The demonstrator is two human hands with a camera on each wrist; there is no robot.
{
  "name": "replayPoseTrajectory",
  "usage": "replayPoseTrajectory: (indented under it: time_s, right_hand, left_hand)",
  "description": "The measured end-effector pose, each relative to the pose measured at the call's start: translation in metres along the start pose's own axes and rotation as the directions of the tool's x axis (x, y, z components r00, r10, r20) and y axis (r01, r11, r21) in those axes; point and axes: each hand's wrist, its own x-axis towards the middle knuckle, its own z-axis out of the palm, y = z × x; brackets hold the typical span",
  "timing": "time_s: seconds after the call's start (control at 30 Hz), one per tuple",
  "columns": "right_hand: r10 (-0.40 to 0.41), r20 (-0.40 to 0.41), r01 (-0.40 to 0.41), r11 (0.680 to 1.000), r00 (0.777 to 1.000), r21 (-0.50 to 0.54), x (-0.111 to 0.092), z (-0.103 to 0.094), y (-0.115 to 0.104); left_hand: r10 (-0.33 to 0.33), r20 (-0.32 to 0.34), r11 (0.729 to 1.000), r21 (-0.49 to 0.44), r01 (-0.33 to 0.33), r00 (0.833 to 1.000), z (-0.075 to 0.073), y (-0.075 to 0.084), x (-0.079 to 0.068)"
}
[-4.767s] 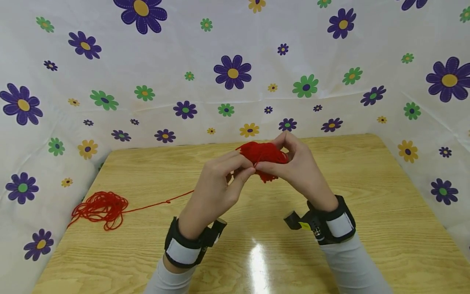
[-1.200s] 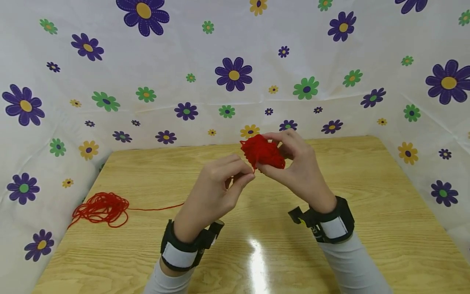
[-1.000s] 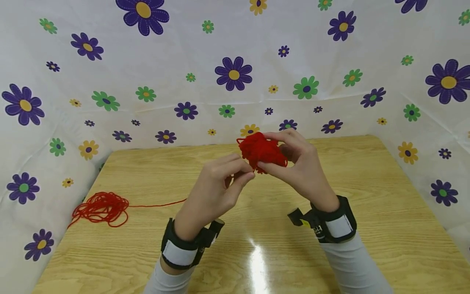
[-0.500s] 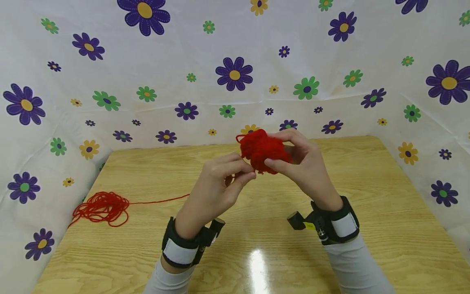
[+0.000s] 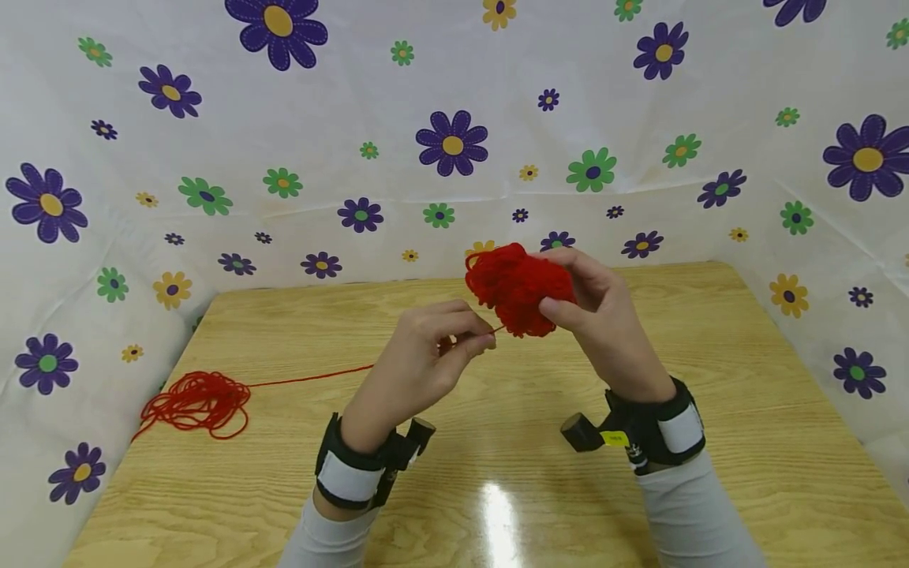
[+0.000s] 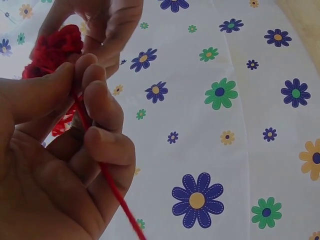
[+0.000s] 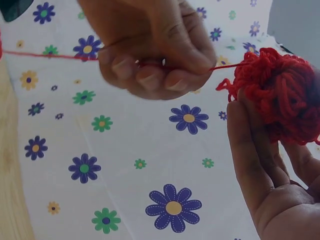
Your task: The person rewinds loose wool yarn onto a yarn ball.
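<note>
With the right hand [image 5: 614, 339] gripping the red yarn ball [image 5: 521, 288] at two o'clock from the left hand [image 5: 426, 363], which pinches its strand [image 5: 312, 378], light tension should seat wraps without snagging the loose yarn heap [image 5: 195, 402] at the ball's eight o'clock.

Looks like a makeshift filming booth | flowered cloth [image 5: 398, 102] walling it from nine through twelve to three o'clock | wood-grain table [image 5: 724, 379] at six (wrist cameras [image 5: 581, 432], too!)

We are reading no legible text; the small yellow rectangular label [image 5: 615, 439] on the black right-wrist camera mount [image 5: 582, 433] is showing only unreadable marks.
</note>
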Motion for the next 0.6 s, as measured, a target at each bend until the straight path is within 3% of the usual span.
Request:
replayPoseTrajectory:
  time_s: [0.17,0.3,0.6]
  right_hand:
    - [0.029,0.132,-0.031,0.999,0.991,0.013,-0.002,-0.002,-0.002]
    - [0.073,0.251,-0.077,0.997,0.965,0.007,-0.002,-0.002,-0.004]
    - [0.117,0.396,-0.106,0.993,0.911,-0.049,-0.003,0.0,-0.005]
  left_hand:
    - [-0.041,0.014,0.998,-0.049,0.042,0.999,-0.002,-0.005,-0.001]
    - [-0.062,0.009,0.996,-0.07,0.063,0.998,-0.007,-0.009,-0.003]
    - [-0.057,-0.021,0.997,-0.044,0.056,0.998,-0.015,-0.01,-0.004]
